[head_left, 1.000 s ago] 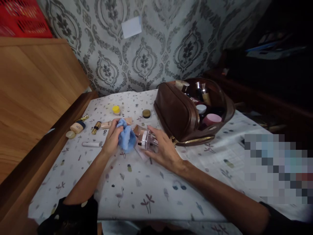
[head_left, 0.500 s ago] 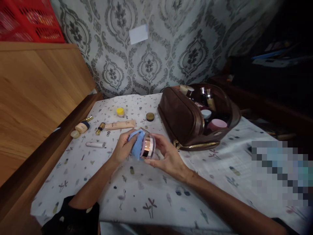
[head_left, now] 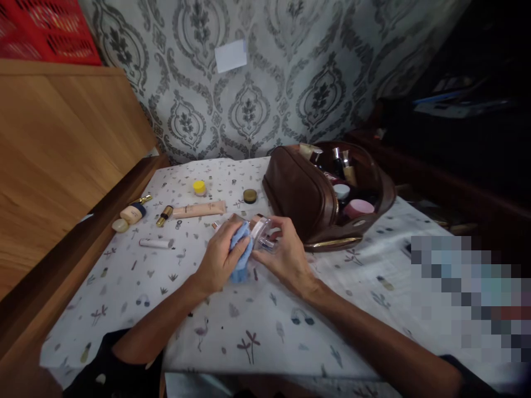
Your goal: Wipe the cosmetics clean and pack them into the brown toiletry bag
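Note:
Over the middle of the table, my right hand (head_left: 288, 257) grips a clear jar with a rose-gold band (head_left: 260, 232) by its transparent end. My left hand (head_left: 222, 254) is closed round a blue cloth (head_left: 241, 251), which is pressed to the jar's other side. The cloth and fingers hide part of the jar. Beyond my hands lie a peach tube (head_left: 199, 209) and a dark round lid or pot (head_left: 250, 195). Just right of them stands an open brown leather bag (head_left: 296, 193) with several cosmetics inside, among them a pink-lidded jar (head_left: 359, 208).
To the left lie a white tube (head_left: 156, 243), a gold-and-black lipstick (head_left: 165, 215), a foundation bottle (head_left: 133, 213) and a small yellow-lidded pot (head_left: 199, 188). A wooden panel (head_left: 70, 166) borders the left side, and a patterned wall stands behind. A blurred patch covers the right.
The jar has been turned, so its clear end now points right toward my right palm. My left hand and the cloth have shifted round its left side. The whole view has moved slightly.

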{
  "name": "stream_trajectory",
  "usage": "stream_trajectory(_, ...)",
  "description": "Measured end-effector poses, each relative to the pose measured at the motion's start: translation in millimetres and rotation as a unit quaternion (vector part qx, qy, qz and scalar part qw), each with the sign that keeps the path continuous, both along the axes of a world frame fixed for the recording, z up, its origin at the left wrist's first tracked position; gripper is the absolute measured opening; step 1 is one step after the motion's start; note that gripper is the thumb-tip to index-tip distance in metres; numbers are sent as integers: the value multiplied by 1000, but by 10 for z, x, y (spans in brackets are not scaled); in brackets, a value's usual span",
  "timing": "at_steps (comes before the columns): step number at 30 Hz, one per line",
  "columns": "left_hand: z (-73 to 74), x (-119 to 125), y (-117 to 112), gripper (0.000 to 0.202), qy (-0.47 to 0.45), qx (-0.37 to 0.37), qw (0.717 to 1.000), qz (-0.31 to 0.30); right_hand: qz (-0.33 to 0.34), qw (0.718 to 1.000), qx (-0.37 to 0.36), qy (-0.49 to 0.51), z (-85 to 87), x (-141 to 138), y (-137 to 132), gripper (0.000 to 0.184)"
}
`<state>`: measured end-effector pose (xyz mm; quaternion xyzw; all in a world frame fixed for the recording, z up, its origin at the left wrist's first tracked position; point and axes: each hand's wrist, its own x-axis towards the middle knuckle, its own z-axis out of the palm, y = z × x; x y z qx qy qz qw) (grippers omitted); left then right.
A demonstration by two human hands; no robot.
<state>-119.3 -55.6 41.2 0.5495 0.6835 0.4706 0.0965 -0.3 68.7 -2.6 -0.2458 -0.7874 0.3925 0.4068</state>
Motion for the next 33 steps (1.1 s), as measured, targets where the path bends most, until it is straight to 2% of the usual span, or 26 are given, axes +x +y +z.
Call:
stream_trajectory(5, 25, 0, -22, 31, -12, 12, 1000, 4, 75, 997, -5, -5, 0, 26, -9, 62)
stream_trajectory(11, -2, -74, -20, 40, -53, 36, 998, 12, 190, 981, -27, 20, -25, 33, -34, 68)
stream_trajectory(14, -16, -150, -43, 50, -92, 16, 993, -70, 216, 974, -58, 46, 1, 33, -44, 76)
stream_trajectory(17, 7, -228, -70, 71, -94, -15, 981, -168, 243, 961, -112, 71, 52, 34, -33, 76)
stream_trajectory(20, 54, -278, -80, 73, -87, -32, 978, -186, 259, 954, -129, 73, 64, 37, -13, 74)
stream_trajectory(23, 94, -285, -78, 66, -101, -47, 978, -179, 241, 966, -85, 48, 22, 40, 3, 74)
stream_trajectory(27, 89, -256, -78, 64, -107, -57, 979, -163, 204, 979, 16, 12, -18, 50, 10, 68)
stream_trajectory(30, 42, -243, -69, 59, -142, -59, 978, -138, 172, 978, 119, 6, -8, 58, 8, 63)
stream_trajectory(33, -10, -252, -45, 50, -171, -45, 976, -130, 161, 970, 182, 3, 0, 63, 9, 63)
